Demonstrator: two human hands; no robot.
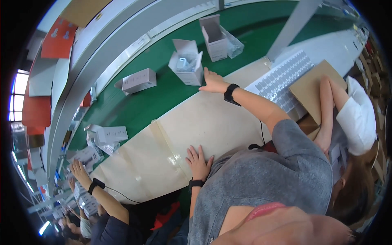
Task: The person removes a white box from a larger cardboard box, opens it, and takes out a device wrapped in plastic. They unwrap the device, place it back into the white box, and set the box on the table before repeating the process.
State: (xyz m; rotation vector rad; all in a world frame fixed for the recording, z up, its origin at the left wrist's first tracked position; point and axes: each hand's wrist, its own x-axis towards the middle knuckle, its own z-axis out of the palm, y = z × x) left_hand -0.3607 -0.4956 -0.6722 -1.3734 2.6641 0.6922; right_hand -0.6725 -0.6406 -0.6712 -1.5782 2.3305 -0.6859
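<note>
"So, where is the upright white carton (188,78)?"

"On the green conveyor belt (163,100), near its edge, flaps raised. A small pale-blue device (181,63) sits inside, with clear bubble wrap around it."

"And the right hand (214,83)?"

"At the carton's right-hand side, thumb parted from the fingers. I see nothing gripped — whether the fingertips touch the cardboard, I cannot tell. A black wristband (232,94) circles that wrist."

"What about the left hand (198,164)?"

"Palm down on the cream worktop (212,122), fingers spread, holding nothing. It lies right of the strip of yellowish tape (166,149)."

"Other packaging nearby?"

"A second upright carton (216,50) stands beyond, a bubble-wrap pouch (232,43) beside it. Leftward, one carton lies on its side (139,81); farther down the belt there's another white carton (114,134) with crumpled bubble wrap (107,148) — and a co-worker's hand (80,173) near that."
</note>
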